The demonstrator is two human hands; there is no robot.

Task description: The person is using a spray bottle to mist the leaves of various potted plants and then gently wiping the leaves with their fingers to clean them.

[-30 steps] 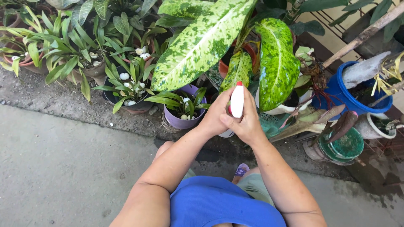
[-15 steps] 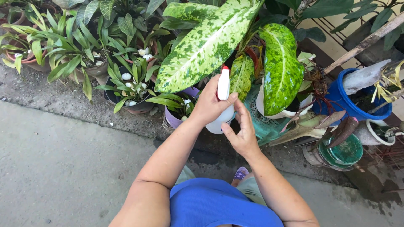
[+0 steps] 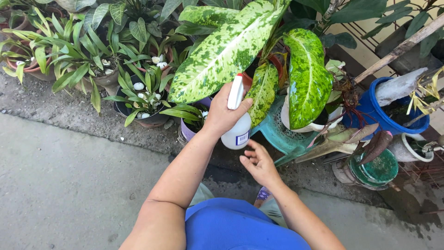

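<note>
Left grip [image 3: 224,113] is clenched around a white spray bottle [image 3: 237,132], holding it upright above a purple pot [image 3: 187,132], its nozzle close under the big speckled leaf [image 3: 222,53]. Right grip [image 3: 259,163] hangs released just below the bottle, fingers spread, touching nothing. Beside them sit a teal stool [image 3: 282,136] on the concrete floor [image 3: 69,176] and a blue bucket [image 3: 370,104] farther right.
</note>
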